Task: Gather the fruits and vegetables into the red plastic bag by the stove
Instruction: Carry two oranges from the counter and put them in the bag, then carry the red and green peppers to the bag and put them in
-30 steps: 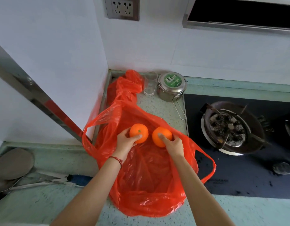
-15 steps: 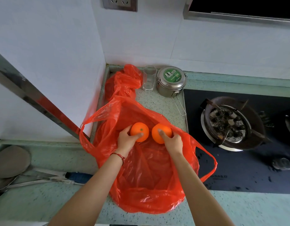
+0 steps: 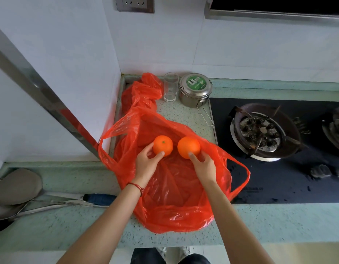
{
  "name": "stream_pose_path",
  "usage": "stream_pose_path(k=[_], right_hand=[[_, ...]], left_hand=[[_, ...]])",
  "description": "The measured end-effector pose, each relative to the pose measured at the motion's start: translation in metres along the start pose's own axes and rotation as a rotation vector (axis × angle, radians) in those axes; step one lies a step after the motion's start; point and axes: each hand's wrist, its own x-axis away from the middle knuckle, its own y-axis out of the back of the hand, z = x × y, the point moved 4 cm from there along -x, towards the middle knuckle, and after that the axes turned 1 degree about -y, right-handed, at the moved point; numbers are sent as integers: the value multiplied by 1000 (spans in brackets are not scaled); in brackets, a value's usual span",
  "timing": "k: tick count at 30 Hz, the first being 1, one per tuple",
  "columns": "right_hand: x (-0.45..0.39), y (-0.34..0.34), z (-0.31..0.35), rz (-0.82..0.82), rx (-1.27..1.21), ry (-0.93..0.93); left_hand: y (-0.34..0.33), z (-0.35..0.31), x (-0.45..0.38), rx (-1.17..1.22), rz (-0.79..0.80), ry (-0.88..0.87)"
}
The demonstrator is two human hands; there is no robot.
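A red plastic bag lies open on the green counter just left of the stove. Both of my hands reach into its mouth. My left hand grips an orange with a small green stem spot. My right hand grips a second orange. The two oranges sit side by side, slightly apart, over the far part of the bag's opening. A second crumpled red bag lies bunched in the back corner.
A clear glass and a steel lidded tin with a green label stand behind the bag. The black gas stove fills the right. Knives with a blue handle and a grey round board lie at left.
Both hands with their oranges have stayed over the bag's opening, barely shifting. The view has tilted down a little, so my legs now show at the bottom.
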Motion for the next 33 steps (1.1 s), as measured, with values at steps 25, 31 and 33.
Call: stream_pose_path(k=[25, 31, 33], right_hand=[[139, 136, -115, -338, 524, 275], [195, 194, -178, -478, 490, 119], [215, 211, -198, -535, 467, 75]], left_hand=[[-90, -11, 147, -789, 353, -799], [-148, -11, 205, -813, 519, -910], [-168, -9, 224, -812, 582, -930]])
